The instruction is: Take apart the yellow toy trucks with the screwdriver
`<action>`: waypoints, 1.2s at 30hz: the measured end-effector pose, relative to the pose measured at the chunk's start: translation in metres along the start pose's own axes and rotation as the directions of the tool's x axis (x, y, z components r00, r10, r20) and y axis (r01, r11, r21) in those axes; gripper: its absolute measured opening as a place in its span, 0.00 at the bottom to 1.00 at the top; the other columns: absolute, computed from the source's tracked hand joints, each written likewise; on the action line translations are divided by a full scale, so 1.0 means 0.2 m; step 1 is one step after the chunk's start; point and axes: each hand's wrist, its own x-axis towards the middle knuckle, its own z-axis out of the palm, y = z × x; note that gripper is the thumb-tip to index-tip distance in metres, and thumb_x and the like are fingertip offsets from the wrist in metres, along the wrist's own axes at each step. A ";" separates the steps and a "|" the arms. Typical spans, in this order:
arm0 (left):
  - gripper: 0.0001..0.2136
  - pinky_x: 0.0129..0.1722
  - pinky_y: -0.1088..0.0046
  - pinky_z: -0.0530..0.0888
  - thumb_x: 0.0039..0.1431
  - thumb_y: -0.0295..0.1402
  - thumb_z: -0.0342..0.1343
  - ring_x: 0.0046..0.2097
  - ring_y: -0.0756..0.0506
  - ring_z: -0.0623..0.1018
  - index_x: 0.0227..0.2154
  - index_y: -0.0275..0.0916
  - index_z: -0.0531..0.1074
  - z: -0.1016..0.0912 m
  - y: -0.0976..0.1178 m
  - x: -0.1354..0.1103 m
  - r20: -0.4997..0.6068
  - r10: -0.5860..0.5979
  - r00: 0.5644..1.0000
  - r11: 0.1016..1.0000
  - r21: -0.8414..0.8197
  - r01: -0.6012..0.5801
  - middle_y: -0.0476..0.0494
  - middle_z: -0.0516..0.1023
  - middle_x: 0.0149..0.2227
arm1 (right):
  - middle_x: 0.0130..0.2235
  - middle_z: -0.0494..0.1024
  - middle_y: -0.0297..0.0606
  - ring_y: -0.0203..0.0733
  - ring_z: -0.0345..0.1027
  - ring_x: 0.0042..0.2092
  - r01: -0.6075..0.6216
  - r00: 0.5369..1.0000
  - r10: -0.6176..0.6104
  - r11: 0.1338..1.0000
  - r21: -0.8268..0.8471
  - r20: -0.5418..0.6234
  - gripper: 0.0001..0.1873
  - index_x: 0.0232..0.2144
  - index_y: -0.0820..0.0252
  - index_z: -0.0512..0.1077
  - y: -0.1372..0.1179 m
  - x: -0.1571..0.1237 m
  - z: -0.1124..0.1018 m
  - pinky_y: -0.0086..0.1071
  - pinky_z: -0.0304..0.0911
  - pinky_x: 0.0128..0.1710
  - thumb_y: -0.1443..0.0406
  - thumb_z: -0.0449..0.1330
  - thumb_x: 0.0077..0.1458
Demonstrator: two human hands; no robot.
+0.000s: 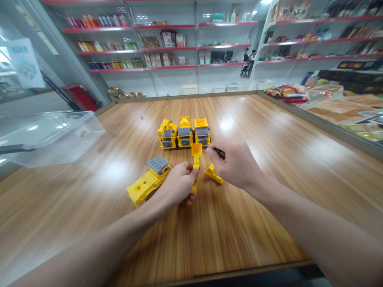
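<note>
My left hand [181, 181] grips a yellow toy excavator arm [196, 153], its bucket pointing away from me. In my right hand [239, 163] is a small screwdriver [220, 153] with a black handle; its thin tip reaches close to the bucket, and I cannot tell whether they touch. Below that hand a loose yellow toy piece [213, 174] lies on the wood, partly covered by the fingers. Left of my left hand rests a yellow toy truck body [149, 179] with a grey cab roof and holes in its bare rear deck.
Three yellow toy trucks [184, 135] stand in a row beyond my hands on the wooden table [269, 127]. A clear plastic bin [54, 135] is at the left. A tiny dark bit [141, 117] lies farther back. Packaged goods [335, 103] line the right side, beyond the table's raised edge.
</note>
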 end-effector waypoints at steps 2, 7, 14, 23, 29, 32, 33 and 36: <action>0.13 0.14 0.79 0.66 0.70 0.41 0.44 0.16 0.55 0.66 0.41 0.37 0.67 0.02 0.01 -0.02 0.081 0.038 0.996 0.982 -0.185 -0.022 0.57 0.67 0.22 | 0.22 0.71 0.33 0.35 0.60 0.24 -0.002 0.998 0.002 1.000 0.007 0.056 0.13 0.21 0.60 0.70 -0.02 -0.01 -0.01 0.31 0.48 0.24 0.68 0.56 0.57; 0.07 0.11 0.80 0.64 0.67 0.33 0.43 0.15 0.56 0.66 0.33 0.40 0.60 -0.01 0.00 -0.09 0.210 0.179 0.961 0.874 -0.482 -0.058 0.54 0.68 0.26 | 0.21 0.70 0.33 0.34 0.59 0.22 0.041 0.975 -0.034 0.999 -0.029 0.220 0.14 0.19 0.60 0.69 -0.06 0.01 -0.05 0.31 0.47 0.24 0.68 0.55 0.56; 0.05 0.11 0.82 0.68 0.68 0.33 0.44 0.16 0.55 0.73 0.37 0.39 0.61 -0.05 -0.07 -0.11 0.254 0.265 0.930 0.784 -0.619 -0.054 0.50 0.72 0.35 | 0.25 0.72 0.35 0.36 0.62 0.27 0.184 0.930 -0.189 0.982 0.045 0.315 0.11 0.26 0.62 0.72 -0.03 -0.06 -0.07 0.31 0.52 0.28 0.67 0.55 0.59; 0.05 0.13 0.80 0.74 0.68 0.32 0.45 0.18 0.53 0.77 0.37 0.38 0.63 0.02 -0.11 -0.11 0.319 0.359 0.877 0.685 -0.728 -0.015 0.50 0.73 0.35 | 0.27 0.72 0.37 0.36 0.65 0.28 0.101 0.934 -0.174 0.966 0.239 0.311 0.11 0.29 0.64 0.75 -0.04 -0.16 -0.05 0.31 0.56 0.29 0.68 0.54 0.60; 0.04 0.12 0.80 0.74 0.68 0.32 0.46 0.17 0.53 0.77 0.38 0.39 0.63 0.02 -0.12 -0.11 0.300 0.365 0.882 0.674 -0.738 -0.028 0.50 0.73 0.37 | 0.28 0.73 0.37 0.37 0.64 0.29 0.069 0.934 -0.144 0.970 0.233 0.327 0.11 0.31 0.62 0.76 -0.05 -0.19 -0.07 0.32 0.56 0.29 0.68 0.55 0.60; 0.04 0.12 0.81 0.73 0.67 0.33 0.48 0.17 0.53 0.77 0.38 0.39 0.64 0.02 -0.11 -0.12 0.274 0.361 0.891 0.689 -0.723 -0.057 0.49 0.73 0.37 | 0.27 0.72 0.37 0.37 0.64 0.28 0.060 0.936 -0.128 0.976 0.207 0.329 0.11 0.28 0.62 0.75 -0.06 -0.18 -0.08 0.32 0.55 0.29 0.67 0.55 0.60; 0.04 0.12 0.81 0.73 0.67 0.34 0.49 0.17 0.53 0.77 0.38 0.39 0.64 0.02 -0.11 -0.12 0.262 0.359 0.896 0.694 -0.717 -0.068 0.49 0.73 0.38 | 0.27 0.72 0.37 0.37 0.63 0.28 0.055 0.935 -0.122 0.978 0.203 0.333 0.12 0.27 0.62 0.75 -0.06 -0.18 -0.08 0.32 0.55 0.29 0.67 0.55 0.60; 0.05 0.12 0.82 0.73 0.67 0.35 0.49 0.17 0.55 0.77 0.38 0.40 0.63 0.04 -0.13 -0.14 0.214 0.350 0.912 0.695 -0.712 -0.100 0.49 0.73 0.39 | 0.26 0.72 0.36 0.36 0.63 0.28 0.043 0.930 -0.116 0.977 0.208 0.349 0.12 0.25 0.62 0.73 -0.06 -0.18 -0.06 0.32 0.55 0.29 0.67 0.54 0.60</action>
